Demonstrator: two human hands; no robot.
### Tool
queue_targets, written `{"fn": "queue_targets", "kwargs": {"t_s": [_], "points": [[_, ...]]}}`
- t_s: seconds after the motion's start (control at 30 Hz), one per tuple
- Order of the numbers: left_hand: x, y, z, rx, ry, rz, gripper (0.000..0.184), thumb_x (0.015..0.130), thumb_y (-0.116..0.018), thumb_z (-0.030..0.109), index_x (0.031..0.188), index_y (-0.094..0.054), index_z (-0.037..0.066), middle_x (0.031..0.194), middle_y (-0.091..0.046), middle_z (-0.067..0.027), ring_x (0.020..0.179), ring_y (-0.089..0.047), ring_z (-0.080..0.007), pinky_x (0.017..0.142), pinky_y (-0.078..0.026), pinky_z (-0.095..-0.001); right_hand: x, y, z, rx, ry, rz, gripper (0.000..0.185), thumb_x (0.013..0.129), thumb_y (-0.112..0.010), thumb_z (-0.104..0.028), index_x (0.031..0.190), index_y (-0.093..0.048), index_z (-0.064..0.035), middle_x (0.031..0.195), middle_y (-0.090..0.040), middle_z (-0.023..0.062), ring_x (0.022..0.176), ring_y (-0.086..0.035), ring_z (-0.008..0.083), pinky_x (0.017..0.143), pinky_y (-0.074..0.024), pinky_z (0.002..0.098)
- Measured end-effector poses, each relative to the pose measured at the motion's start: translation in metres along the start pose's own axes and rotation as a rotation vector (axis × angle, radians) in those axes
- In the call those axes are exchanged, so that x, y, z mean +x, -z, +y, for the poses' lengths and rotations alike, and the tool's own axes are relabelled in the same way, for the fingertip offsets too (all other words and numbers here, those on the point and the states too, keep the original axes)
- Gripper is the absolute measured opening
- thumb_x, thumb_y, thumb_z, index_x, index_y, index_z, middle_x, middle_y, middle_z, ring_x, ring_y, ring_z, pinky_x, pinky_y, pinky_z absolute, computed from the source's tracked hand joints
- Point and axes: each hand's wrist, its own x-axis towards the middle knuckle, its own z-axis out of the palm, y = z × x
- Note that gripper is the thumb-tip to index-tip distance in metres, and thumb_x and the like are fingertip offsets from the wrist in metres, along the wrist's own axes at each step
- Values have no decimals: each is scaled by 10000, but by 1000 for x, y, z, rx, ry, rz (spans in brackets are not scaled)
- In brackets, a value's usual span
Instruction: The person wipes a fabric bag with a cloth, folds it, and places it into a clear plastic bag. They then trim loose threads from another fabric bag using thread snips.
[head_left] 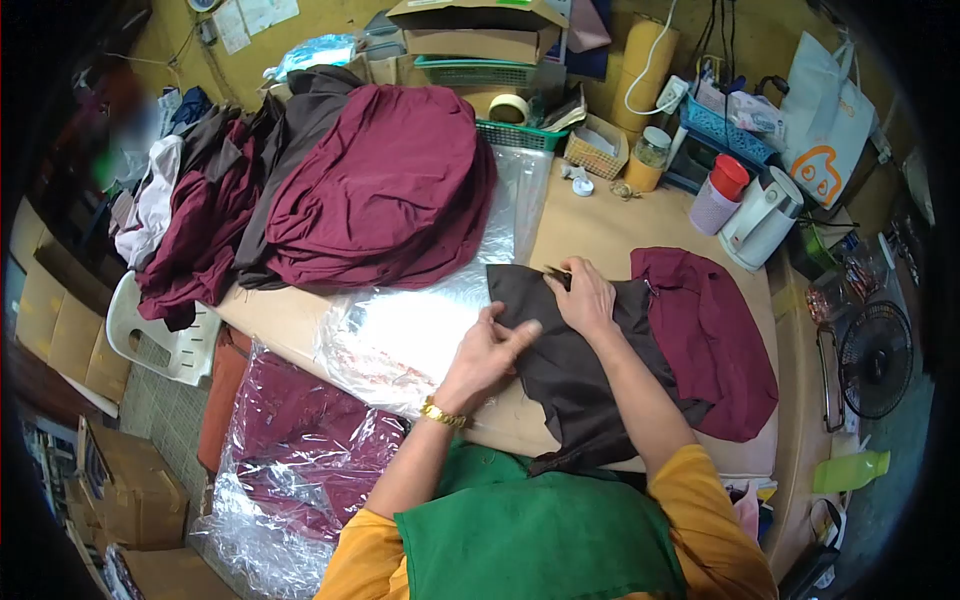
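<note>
A dark brown cloth piece (580, 365) lies on the table in front of me, joined or overlapping with a maroon garment (708, 345) on its right. My right hand (583, 297) is at the cloth's upper edge, its fingers closed around a small dark item too small to name. My left hand (492, 350), with a gold watch or bracelet at the wrist, rests at the cloth's left edge with thumb and fingers apart. Clear plastic (400, 335) lies on the table left of that hand.
Maroon garments (385, 190) are heaped at the back left. Along the back right stand a kettle (762, 218), a red-lidded cup (718, 195), a jar (650, 155) and a blue basket (725, 130). Plastic-wrapped maroon cloth (310, 430) is below the table's front edge. A white basket (190, 345) stands left.
</note>
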Motion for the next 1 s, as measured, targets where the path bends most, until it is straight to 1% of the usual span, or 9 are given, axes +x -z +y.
{"fn": "queue_targets", "kwargs": {"t_s": [0.07, 0.23, 0.43, 0.57, 0.6, 0.7, 0.73, 0.83, 1.0], "points": [[8, -11, -13, 380, -150, -207, 391, 943, -661, 278, 1167, -626, -40, 862, -694, -87, 659, -590, -105, 598, -486, -274, 8, 3, 14, -144, -32, -65, 318, 836, -736, -231, 1058, -578, -68, 1023, -655, 155, 978, -643, 371, 810, -500, 481], [-12, 23, -21, 241, -146, -132, 213, 964, -625, 163, 901, -707, -23, 750, -641, -18, 626, -538, -94, 587, -459, -274, 33, 16, 58, -228, -183, 68, 270, 828, -736, -201, 1017, -586, -78, 957, -678, 151, 932, -659, 369, 800, -502, 485], [3, 8, 10, -114, -28, 116, 525, 982, -618, 328, 1305, -495, -67, 974, -650, -100, 710, -628, -100, 551, -503, -241, 36, 17, 55, -222, -304, 108, 260, 877, -695, -268, 1025, -600, -76, 932, -689, 172, 934, -666, 365, 820, -508, 463], [35, -45, -26, 484, -385, -6, 641, 956, -610, 442, 1344, -472, -50, 943, -662, -216, 796, -676, -338, 687, -523, -410, 34, 21, 57, -212, -298, 85, 262, 879, -694, -275, 1023, -601, -77, 932, -689, 175, 937, -668, 361, 820, -509, 460], [29, -48, -9, 649, -195, -90, 507, 948, -619, 408, 1197, -599, -33, 866, -654, -269, 776, -642, -428, 745, -496, -454, 34, 21, 56, -214, -291, 79, 264, 881, -693, -275, 1031, -600, -77, 932, -691, 170, 934, -669, 360, 820, -509, 460], [9, -31, 10, 504, -195, -208, 402, 955, -610, 365, 931, -675, -31, 766, -646, -260, 709, -606, -427, 709, -487, -436, 34, 23, 57, -213, -306, 57, 281, 888, -689, -297, 1039, -599, -77, 947, -692, 166, 945, -667, 358, 827, -507, 460], [9, -21, 1, 557, -215, -195, 422, 963, -599, 343, 761, -659, -23, 660, -616, -215, 620, -581, -359, 668, -469, -424, 35, 24, 57, -203, -318, 41, 296, 892, -687, -319, 1040, -599, -77, 962, -691, 167, 958, -664, 357, 836, -504, 461], [-2, 9, -14, 281, -46, -167, 376, 986, -603, 299, 735, -644, 23, 568, -502, -10, 552, -445, -93, 532, -380, -294, 35, 27, 51, -196, -325, 33, 345, 908, -668, -358, 1110, -611, -84, 1006, -685, 172, 1004, -653, 355, 870, -497, 452], [-6, 5, -22, 73, -107, -86, 368, 1014, -576, 300, 744, -614, 53, 590, -460, 64, 550, -383, -42, 497, -319, -240, 41, 51, 53, 124, -168, -178, 376, 918, -643, -324, 1222, -635, -103, 1055, -644, 166, 1062, -621, 345, 901, -485, 428]]}}
